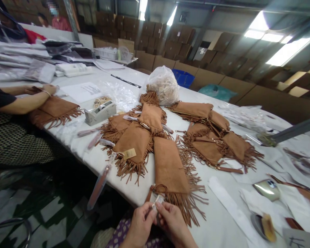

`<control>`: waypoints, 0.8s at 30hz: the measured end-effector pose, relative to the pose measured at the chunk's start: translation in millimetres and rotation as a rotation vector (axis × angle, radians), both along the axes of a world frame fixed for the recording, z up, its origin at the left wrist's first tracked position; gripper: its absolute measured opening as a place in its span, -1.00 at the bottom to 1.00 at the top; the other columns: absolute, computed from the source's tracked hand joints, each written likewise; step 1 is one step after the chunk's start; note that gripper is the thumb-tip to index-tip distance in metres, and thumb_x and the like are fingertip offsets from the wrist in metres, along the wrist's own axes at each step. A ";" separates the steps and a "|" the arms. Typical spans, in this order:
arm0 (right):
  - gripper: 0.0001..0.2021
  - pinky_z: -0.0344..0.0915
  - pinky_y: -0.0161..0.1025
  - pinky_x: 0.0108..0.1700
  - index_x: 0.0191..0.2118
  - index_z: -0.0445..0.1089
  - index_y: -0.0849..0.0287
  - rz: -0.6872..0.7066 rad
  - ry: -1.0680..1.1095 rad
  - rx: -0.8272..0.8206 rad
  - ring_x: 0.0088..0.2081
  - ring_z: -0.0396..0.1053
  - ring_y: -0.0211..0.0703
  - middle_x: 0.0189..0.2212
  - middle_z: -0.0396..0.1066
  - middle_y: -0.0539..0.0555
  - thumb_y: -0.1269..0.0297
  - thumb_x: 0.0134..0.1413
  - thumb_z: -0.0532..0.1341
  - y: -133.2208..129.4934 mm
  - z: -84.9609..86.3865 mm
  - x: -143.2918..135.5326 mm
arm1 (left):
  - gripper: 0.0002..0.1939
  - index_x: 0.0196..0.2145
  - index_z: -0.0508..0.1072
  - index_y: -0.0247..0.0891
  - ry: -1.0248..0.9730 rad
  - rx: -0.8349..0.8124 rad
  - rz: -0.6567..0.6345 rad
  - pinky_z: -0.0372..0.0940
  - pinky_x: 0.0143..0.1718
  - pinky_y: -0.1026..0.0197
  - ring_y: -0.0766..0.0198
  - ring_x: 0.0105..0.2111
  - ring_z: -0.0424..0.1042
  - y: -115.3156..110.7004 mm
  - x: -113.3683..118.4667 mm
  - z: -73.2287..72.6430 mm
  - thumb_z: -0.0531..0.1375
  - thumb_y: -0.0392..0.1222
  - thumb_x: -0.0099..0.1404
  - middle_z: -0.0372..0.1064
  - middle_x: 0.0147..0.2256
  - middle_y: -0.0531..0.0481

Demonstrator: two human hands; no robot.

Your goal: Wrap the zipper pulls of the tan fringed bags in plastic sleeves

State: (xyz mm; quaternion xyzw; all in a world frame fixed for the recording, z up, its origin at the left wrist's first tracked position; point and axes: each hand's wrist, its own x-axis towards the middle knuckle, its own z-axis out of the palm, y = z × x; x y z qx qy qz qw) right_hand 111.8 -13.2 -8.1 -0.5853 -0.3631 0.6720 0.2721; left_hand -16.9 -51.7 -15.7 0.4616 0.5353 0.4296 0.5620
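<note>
My left hand [141, 222] and my right hand [172, 217] meet at the table's front edge. Both pinch a small clear plastic sleeve [158, 199] at the end of a brown wrist strap [149, 193]. That strap hangs from the near corner of a brown suede pouch [170, 165] with long fringe, lying flat just beyond my fingers. Left of it rests another fringed pouch [134, 141] bearing a tan paper tag [129, 154]. Its strap, in a clear plastic sleeve [100, 186], hangs over the edge. What sits inside my fingertips is partly hidden.
More fringed pouches [209, 148] are heaped to the right. A grey tape dispenser [100, 113] and a stuffed plastic bag [164, 84] stand farther back. At the left, a co-worker's hand [49, 89] is over another pouch. A phone [267, 189] and a brush [263, 227] lie at the right.
</note>
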 end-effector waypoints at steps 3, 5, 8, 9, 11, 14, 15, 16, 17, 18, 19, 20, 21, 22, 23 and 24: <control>-0.45 -0.18 -0.42 -0.69 -0.64 0.21 0.21 0.006 -0.017 0.023 -0.77 -0.03 -0.46 -0.83 0.15 -0.11 -0.25 -0.35 0.29 1.5 -11.2 -0.3 | -0.63 -0.28 0.34 -0.32 -0.084 -0.124 0.005 0.00 -0.72 0.37 0.44 -0.75 0.11 -0.5 2.7 -8.8 0.00 0.08 0.29 0.32 -0.57 0.06; -0.44 -0.20 -0.41 -0.69 -0.65 0.20 0.21 -0.014 -0.065 0.057 -0.77 -0.05 -0.46 -0.85 0.13 -0.12 -0.27 -0.39 0.29 2.5 -15.1 -1.6 | -0.61 -0.13 0.27 -0.30 -0.039 -0.137 0.082 0.01 -0.74 0.37 0.42 -0.76 0.14 -1.7 3.5 -9.8 0.03 0.08 0.27 0.33 -0.57 0.09; -0.44 -0.19 -0.40 -0.69 -0.68 0.19 0.20 -0.018 -0.124 0.102 -0.75 -0.05 -0.44 -0.84 0.09 -0.12 -0.27 -0.40 0.28 2.1 -11.7 -3.0 | -0.59 -0.05 0.28 -0.26 0.054 -0.056 0.170 0.20 -0.57 0.36 0.32 -0.58 0.35 -1.3 2.2 -3.4 0.09 0.04 0.24 0.40 -0.51 0.03; -0.45 -0.17 -0.40 -0.68 -0.68 0.20 0.20 -0.008 -0.130 0.114 -0.74 -0.04 -0.43 -0.83 0.10 -0.12 -0.26 -0.38 0.28 1.6 -8.3 -3.0 | -0.63 -0.11 0.34 -0.26 0.057 -0.055 0.166 0.19 -0.57 0.36 0.33 -0.57 0.36 0.0 1.3 -1.0 0.10 0.05 0.24 0.42 -0.50 0.01; -0.48 -0.13 -0.39 -0.67 -0.66 0.22 0.21 0.023 -0.125 0.143 -0.72 -0.01 -0.42 -0.79 0.12 -0.11 -0.22 -0.30 0.27 0.8 0.2 -2.4 | -0.63 -0.32 0.40 -0.29 -0.013 -0.140 0.144 0.07 -0.69 0.38 0.39 -0.70 0.26 4.2 -0.1 2.0 0.09 0.10 0.21 0.41 -0.55 0.00; -0.51 -0.08 -0.39 -0.63 -0.66 0.24 0.22 0.089 -0.129 0.203 -0.69 0.02 -0.40 -0.76 0.16 -0.10 -0.16 -0.18 0.23 1.1 11.8 -0.3 | -0.60 -0.43 0.35 -0.30 -0.287 -0.376 0.151 -0.17 -0.80 0.40 0.50 -0.84 0.03 11.7 -0.9 2.0 0.18 0.15 0.09 0.32 -0.64 0.07; -0.52 -0.07 -0.39 -0.61 -0.67 0.24 0.22 0.110 -0.151 0.235 -0.68 0.02 -0.39 -0.76 0.16 -0.10 -0.15 -0.15 0.22 1.5 14.3 1.1 | -0.60 -0.44 0.34 -0.30 -0.382 -0.446 0.147 -0.19 -0.80 0.41 0.52 -0.84 0.01 13.8 -0.8 1.6 0.22 0.14 0.04 0.32 -0.64 0.08; -0.52 -0.06 -0.39 -0.60 -0.68 0.25 0.23 0.135 -0.181 0.274 -0.66 0.03 -0.38 -0.76 0.16 -0.10 -0.13 -0.12 0.20 2.0 15.8 3.0 | -0.60 -0.44 0.34 -0.31 -0.453 -0.496 0.143 -0.20 -0.80 0.41 0.53 -0.84 0.01 15.3 -0.4 1.3 0.25 0.12 0.00 0.33 -0.63 0.08; -0.52 -0.05 -0.38 -0.58 -0.68 0.26 0.23 0.161 -0.215 0.317 -0.65 0.04 -0.37 -0.75 0.15 -0.10 -0.12 -0.09 0.19 2.2 16.5 5.6 | -0.59 -0.44 0.35 -0.31 -0.494 -0.522 0.143 -0.20 -0.80 0.42 0.54 -0.83 0.01 16.2 0.4 1.2 0.27 0.11 -0.03 0.33 -0.63 0.08; -0.52 -0.03 -0.38 -0.57 -0.69 0.26 0.23 0.180 -0.253 0.357 -0.64 0.06 -0.36 -0.75 0.15 -0.09 -0.10 -0.06 0.16 1.9 16.5 9.1 | -0.59 -0.45 0.35 -0.32 -0.505 -0.525 0.152 -0.19 -0.79 0.43 0.55 -0.83 0.00 16.5 1.4 1.2 0.27 0.11 -0.04 0.33 -0.63 0.07; -0.52 -0.01 -0.37 -0.56 -0.68 0.28 0.23 0.183 -0.289 0.381 -0.63 0.08 -0.35 -0.74 0.15 -0.09 -0.10 -0.03 0.13 1.0 15.9 13.3 | -0.58 -0.45 0.35 -0.33 -0.489 -0.508 0.173 -0.20 -0.79 0.43 0.55 -0.83 0.00 16.1 2.8 1.3 0.27 0.12 -0.04 0.33 -0.64 0.07; -0.51 0.01 -0.36 -0.55 -0.66 0.31 0.23 0.162 -0.323 0.387 -0.63 0.11 -0.33 -0.75 0.16 -0.08 -0.10 0.00 0.10 -0.7 15.2 18.1 | -0.56 -0.45 0.35 -0.33 -0.451 -0.474 0.204 -0.21 -0.79 0.43 0.55 -0.83 -0.01 15.2 4.5 1.4 0.26 0.15 -0.03 0.33 -0.64 0.06; -0.51 0.03 -0.36 -0.55 -0.63 0.33 0.23 0.112 -0.354 0.377 -0.64 0.14 -0.31 -0.74 0.18 -0.07 -0.11 0.02 0.07 -3.3 14.4 23.1 | -0.55 -0.45 0.35 -0.33 -0.398 -0.430 0.239 -0.21 -0.79 0.42 0.55 -0.83 -0.01 13.8 6.4 1.5 0.24 0.18 -0.02 0.34 -0.65 0.05; -0.51 0.06 -0.35 -0.54 -0.58 0.37 0.23 0.041 -0.373 0.355 -0.64 0.17 -0.29 -0.73 0.22 -0.05 -0.11 0.03 0.06 -6.5 13.8 27.8 | -0.53 -0.46 0.35 -0.33 -0.337 -0.381 0.269 -0.22 -0.79 0.42 0.54 -0.83 -0.01 11.9 8.3 1.5 0.22 0.20 0.00 0.35 -0.65 0.04; -0.53 0.08 -0.34 -0.54 -0.51 0.40 0.24 -0.038 -0.375 0.321 -0.64 0.19 -0.27 -0.71 0.28 -0.03 -0.12 0.02 0.06 -10.4 13.5 31.4 | -0.52 -0.46 0.35 -0.33 -0.271 -0.332 0.291 -0.21 -0.79 0.42 0.54 -0.83 -0.02 9.8 10.2 1.4 0.21 0.21 0.02 0.35 -0.66 0.04; -0.54 0.08 -0.34 -0.55 -0.41 0.42 0.25 -0.107 -0.352 0.283 -0.64 0.20 -0.27 -0.67 0.33 -0.01 -0.12 0.00 0.09 -14.5 13.5 33.6 | -0.52 -0.47 0.36 -0.33 -0.206 -0.282 0.303 -0.19 -0.78 0.41 0.53 -0.82 -0.01 7.6 11.9 1.3 0.19 0.22 0.04 0.34 -0.66 0.05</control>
